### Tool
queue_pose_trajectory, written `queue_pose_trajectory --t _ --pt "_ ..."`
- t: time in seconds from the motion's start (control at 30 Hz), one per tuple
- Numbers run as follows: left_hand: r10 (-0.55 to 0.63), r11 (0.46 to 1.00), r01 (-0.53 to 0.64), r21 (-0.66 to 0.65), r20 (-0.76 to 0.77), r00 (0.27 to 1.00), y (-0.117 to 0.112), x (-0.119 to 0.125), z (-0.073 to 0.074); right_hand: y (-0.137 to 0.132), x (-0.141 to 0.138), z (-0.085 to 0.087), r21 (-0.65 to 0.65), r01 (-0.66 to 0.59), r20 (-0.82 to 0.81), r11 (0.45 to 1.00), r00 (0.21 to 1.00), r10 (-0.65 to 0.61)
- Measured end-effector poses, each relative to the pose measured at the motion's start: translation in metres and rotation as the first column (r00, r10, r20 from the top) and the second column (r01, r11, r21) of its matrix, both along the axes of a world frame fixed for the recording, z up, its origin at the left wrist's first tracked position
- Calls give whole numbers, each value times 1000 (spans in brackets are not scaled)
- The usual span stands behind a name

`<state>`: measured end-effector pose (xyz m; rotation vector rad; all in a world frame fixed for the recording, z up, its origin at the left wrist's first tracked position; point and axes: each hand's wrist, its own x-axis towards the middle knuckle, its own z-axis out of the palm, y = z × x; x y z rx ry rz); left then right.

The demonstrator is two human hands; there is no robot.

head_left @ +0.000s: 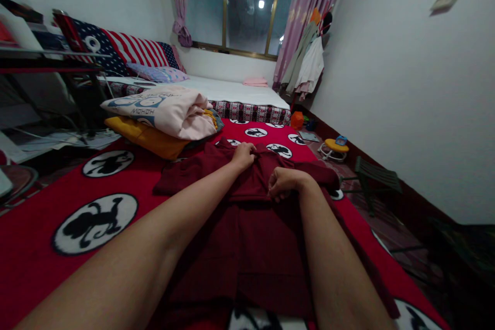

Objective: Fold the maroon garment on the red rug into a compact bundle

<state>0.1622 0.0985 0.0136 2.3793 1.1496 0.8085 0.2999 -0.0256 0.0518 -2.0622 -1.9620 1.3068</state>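
A: Now, the dark red shirt (247, 227) is lying flat on the red blanket (46, 206), looking soft, light and floppy.

B: Agreed. The left hand (244, 155) is pinching cloth near the collar; the right hand (282, 183) is clenching a fold just beside it. Seams are probably offering the firmest hold.
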Motion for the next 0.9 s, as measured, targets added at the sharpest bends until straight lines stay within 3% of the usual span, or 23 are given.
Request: queue_pose_trajectory --t 0.1,0.17,0.23,0.3,0.4,0.47,0.57,0.63,0.7,0.8,0.9 --pt "-107 994 106 -35 -5 994 -12 -12 -5 0 -3 12 66 63 101 996 992 -70" --pt "-201 979 199 -38 -51 978 -27 -28 -9 1 -8 19 230 62 163 971 981 -102" --pt "-290 957 290 -24 -153 945 -47 -53 -14 3 -18 19 437 26 188 899 975 -119" --pt "-342 935 356 3 -266 901 -68 -84 -19 7 -33 11 520 -12 152 854 985 -79" --pt "-360 921 389 38 -304 882 -90 -138 -23 12 -55 -10 483 -69 120 873 993 12" --pt "-304 946 321 43 -223 926 -92 -174 -24 15 -65 -22 498 -83 183 863 983 -11" --pt "20 994 -9 110 -96 995 -80 -222 -25 17 -71 -29 538 -70 233 840 970 -68" --pt "294 948 -278 154 -91 951 -70 -243 -25 17 -72 -28 536 -39 209 844 974 -87" --pt "473 879 -452 152 -147 869 -64 -254 -24 17 -75 -27 548 -6 166 836 981 -102" --pt "524 850 -520 78 -218 823 -62 -255 -22 18 -80 -30 594 10 75 804 995 -68" --pt "472 870 -490 -55 -190 861 -59 -252 -17 21 -83 -36 591 68 -63 804 997 -38"
